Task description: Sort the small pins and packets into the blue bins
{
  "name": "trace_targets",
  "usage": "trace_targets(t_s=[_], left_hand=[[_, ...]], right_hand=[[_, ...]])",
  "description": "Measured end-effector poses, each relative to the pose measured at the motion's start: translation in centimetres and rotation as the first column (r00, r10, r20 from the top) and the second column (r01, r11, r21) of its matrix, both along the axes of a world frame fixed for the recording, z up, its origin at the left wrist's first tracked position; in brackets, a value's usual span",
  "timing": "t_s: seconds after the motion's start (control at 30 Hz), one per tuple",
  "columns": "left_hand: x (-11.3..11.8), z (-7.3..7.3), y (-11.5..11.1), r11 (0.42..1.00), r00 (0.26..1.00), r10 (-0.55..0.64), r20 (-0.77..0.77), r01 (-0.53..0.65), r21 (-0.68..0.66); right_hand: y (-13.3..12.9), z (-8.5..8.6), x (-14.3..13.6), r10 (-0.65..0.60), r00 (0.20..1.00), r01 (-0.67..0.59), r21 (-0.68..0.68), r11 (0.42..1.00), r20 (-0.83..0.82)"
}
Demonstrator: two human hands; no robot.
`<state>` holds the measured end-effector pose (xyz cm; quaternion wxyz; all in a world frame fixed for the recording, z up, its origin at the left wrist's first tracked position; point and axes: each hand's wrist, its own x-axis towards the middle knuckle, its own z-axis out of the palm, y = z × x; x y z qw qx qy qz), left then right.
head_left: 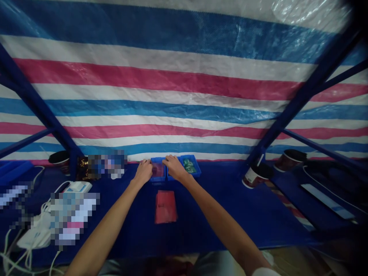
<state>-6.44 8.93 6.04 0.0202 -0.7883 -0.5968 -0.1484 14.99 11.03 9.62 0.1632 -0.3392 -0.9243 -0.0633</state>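
At the back of the blue table, my left hand (144, 171) is closed on the left side of a small blue bin (158, 179) with reddish contents. My right hand (174, 168) has its fingers curled over that bin's right side, where a second blue bin (170, 178) adjoins it. My right hand and wrist hide most of the second bin. Just to the right, a third blue bin (198, 168) contains green-and-white small packets (189, 165). Nearer to me, a stack of red plastic packets (166, 207) lies flat between my forearms.
White power strips and cables (37, 230) spread over the left side. Dark cups stand at right, one a lidded paper cup (253, 178) beside a blue metal post (276, 126). A striped plastic sheet (172, 88) hangs behind the table.
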Motion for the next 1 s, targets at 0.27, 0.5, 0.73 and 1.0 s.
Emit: trace_targets(t_s=[0.27,0.5,0.73,1.0], left_hand=[[2.2,0.3,-0.1,0.999,0.999,-0.030,0.012,0.031,-0.028],[3.6,0.2,1.2,0.985,0.998,-0.057,0.028,0.061,-0.164],[3.2,0.6,-2.6,0.997,0.979,-0.037,0.201,0.021,0.076],[4.4,-1.0,-12.1,0.995,0.773,0.005,0.635,-0.064,0.070]], right_hand=[[-7.9,-4.8,6.2,-0.410,0.849,0.179,-0.548,0.817,-0.334],[-11.2,-6.6,5.0,-0.538,0.769,0.091,-0.774,0.627,-0.345],[-11.4,-7.6,4.9,-0.563,0.641,-0.092,-0.780,0.619,-0.522],[-12.4,-7.8,4.7,-0.553,0.495,-0.257,-0.721,0.644,-0.670]])
